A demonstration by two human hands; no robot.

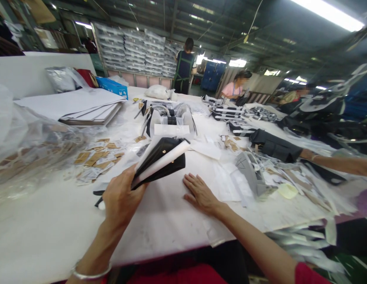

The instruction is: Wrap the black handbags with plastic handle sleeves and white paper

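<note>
A black handbag point(176, 162) with small gold snaps is gripped near its lower left end by my left hand point(122, 193). White paper stuffing point(164, 159) shows in its opening, and the bag tilts up above the table. A dark strap end pokes out left of my wrist. My right hand point(201, 194) lies flat on the white tabletop point(168, 225), fingers stretched out, right of the bag and apart from it. White tissue sheets point(227, 183) spread just beyond that hand. Behind the bag stand several wrapped bags point(171, 120).
Tan and white tags point(102, 156) lie scattered at left beside clear plastic bags point(32, 146). White boards point(82, 104) are stacked behind them. At right, a co-worker's hand point(307, 154) touches a black piece point(274, 146). Several packed bundles point(227, 112) sit farther back.
</note>
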